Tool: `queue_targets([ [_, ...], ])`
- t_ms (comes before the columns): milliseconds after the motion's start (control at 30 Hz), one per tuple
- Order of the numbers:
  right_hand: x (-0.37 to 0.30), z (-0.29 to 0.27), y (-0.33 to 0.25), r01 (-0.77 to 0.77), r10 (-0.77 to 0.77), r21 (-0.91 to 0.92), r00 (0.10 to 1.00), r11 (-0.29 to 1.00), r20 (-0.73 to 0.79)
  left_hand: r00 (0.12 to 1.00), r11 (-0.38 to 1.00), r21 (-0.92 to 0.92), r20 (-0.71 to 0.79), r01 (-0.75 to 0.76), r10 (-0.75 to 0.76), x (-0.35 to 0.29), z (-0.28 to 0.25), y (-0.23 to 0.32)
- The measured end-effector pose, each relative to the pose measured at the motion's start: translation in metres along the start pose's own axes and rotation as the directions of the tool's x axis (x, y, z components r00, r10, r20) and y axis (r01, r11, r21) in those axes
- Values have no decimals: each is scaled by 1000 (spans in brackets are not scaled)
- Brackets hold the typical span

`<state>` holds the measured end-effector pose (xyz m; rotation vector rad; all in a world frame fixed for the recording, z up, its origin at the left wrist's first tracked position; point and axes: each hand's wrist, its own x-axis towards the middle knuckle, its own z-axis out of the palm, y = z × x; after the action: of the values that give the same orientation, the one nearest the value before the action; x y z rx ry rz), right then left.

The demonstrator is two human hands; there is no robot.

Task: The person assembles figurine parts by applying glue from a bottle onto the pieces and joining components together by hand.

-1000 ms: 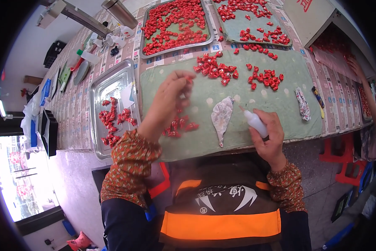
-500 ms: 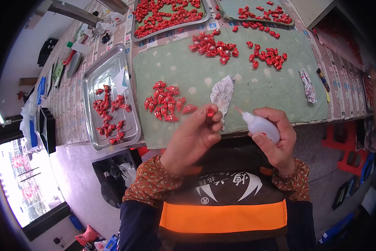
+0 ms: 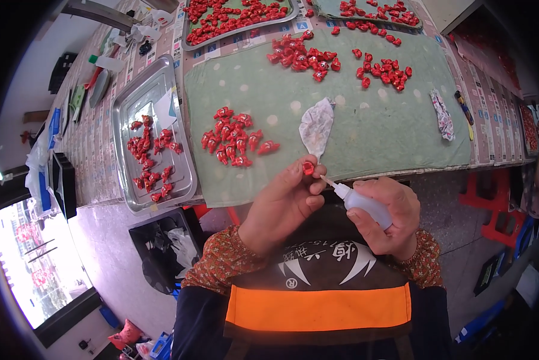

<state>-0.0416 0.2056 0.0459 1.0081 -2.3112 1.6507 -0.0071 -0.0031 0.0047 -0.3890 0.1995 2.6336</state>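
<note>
A green cloth point(image 3: 395, 132) lies spread out ahead; the right hand point(image 3: 394, 211) is wrapped around a white bottle point(image 3: 365, 206), its long axis slanting away and leftward; the left hand point(image 3: 275, 207) pinches a small red piece point(image 3: 308, 168) between thumb and fingertips; the piece sits just left of and beyond the nozzle tip point(image 3: 326, 178); whether tip and fingers touch, I cannot tell.

Squeeze bottle point(image 3: 367, 209) is smooth translucent plastic; red pieces point(image 3: 241, 143) on the matt green cloth mat point(image 3: 251, 84) look glossy, material unclear. Left tray point(image 3: 184, 171) is smooth, shiny metal, far tray point(image 3: 221, 40) rim same. Crumpled rag point(image 3: 316, 127) reads as matt cloth; sleeves point(image 3: 221, 258) matt fabric; red stool point(image 3: 501, 228) at right smooth plastic.
</note>
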Motion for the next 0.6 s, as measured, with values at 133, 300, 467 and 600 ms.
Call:
queue_targets([
  [133,-2,0,3,17,-16,-3,1000,1000,27,1000,999,39,0,11,-11,0,-3,-5],
  [300,-3,1,4,40,-39,-26,998,999,46,1000,1000,23,13,15,-16,-1,-5,-6],
  [467,-5,4,4,32,-31,-14,999,999,33,999,999,16,4,32,-32,-1,-5,-6],
  [600,-6,4,5,30,-28,-26,998,999,49,1000,999,26,0,29,-29,-1,-7,-7],
])
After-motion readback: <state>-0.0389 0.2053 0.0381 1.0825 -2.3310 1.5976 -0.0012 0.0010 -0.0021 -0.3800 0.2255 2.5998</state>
